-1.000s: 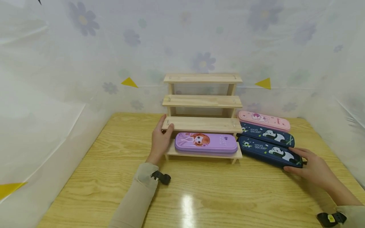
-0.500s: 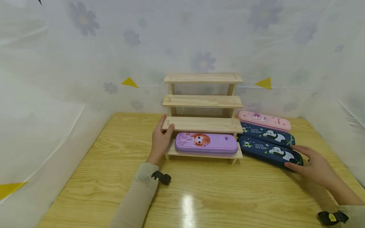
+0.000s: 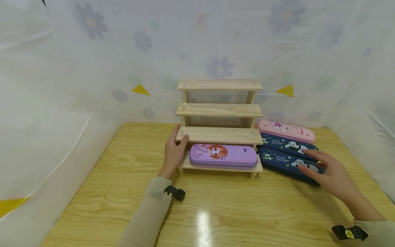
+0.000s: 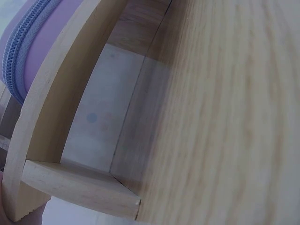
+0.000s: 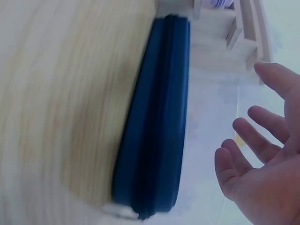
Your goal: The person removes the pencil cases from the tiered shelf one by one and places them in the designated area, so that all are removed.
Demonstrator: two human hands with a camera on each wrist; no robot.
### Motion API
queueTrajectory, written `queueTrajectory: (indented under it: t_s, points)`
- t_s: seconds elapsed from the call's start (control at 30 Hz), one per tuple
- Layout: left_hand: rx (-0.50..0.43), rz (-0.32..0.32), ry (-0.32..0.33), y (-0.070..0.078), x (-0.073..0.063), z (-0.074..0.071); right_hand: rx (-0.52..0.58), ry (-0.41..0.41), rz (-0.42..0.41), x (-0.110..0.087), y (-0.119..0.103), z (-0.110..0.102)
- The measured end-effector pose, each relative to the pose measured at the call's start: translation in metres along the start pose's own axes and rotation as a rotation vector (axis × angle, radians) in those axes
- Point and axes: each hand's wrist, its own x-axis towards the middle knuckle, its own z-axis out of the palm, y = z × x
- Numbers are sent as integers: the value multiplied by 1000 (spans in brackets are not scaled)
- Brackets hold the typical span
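Observation:
A stepped wooden rack (image 3: 219, 134) stands mid-table. My left hand (image 3: 175, 151) grips the left end of its second-lowest board, thumb on top; in the left wrist view only a bit of that hand shows, low at the left. A purple pencil case (image 3: 223, 156) with a cartoon girl lies on the bottom board. Two navy panda pencil cases, a front one (image 3: 277, 162) and one behind it (image 3: 277, 141), lie right of the rack. Over their right ends hovers my right hand (image 3: 332, 175), fingers spread, holding nothing; the right wrist view shows it apart from a navy case (image 5: 152, 117).
A pink rabbit pencil case (image 3: 285, 131) lies behind the navy ones, beside the rack. The wood-grain table (image 3: 123, 206) meets white flowered sheeting (image 3: 197, 41) at the back and sides. Yellow triangles mark the sheeting.
My right hand has come off the front navy case's right end and shifted left and slightly up over the cases. My left hand has stayed on the rack.

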Motion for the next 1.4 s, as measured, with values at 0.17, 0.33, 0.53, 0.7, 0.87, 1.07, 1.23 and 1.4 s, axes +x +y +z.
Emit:
queueTrajectory:
  t_s: [0.17, 0.33, 0.53, 0.7, 0.87, 1.07, 1.23, 1.4]
  points:
    - [-3, 10, 0, 0, -1, 0, 90, 50, -104, 5, -19, 10]
    - [-7, -8, -2, 0, -1, 0, 125, 66, -159, 10, -34, 18]
    - [-14, -16, -4, 0, -1, 0, 156, 60, -230, 16, -47, 30]
    - [-5, -13, -6, 1, -1, 0, 196, 53, -255, 22, -53, 41]
    - [2, -5, -1, 1, 1, 0, 234, 45, -301, 29, -59, 51]
    - [8, -3, -1, 2, 1, 0, 235, 20, -341, 33, -68, 59]
    - [11, -4, 1, 1, 2, 0, 231, 3, -352, 36, -73, 64]
    - [5, 4, -5, 0, 2, 0, 211, -18, -316, 39, -79, 70]
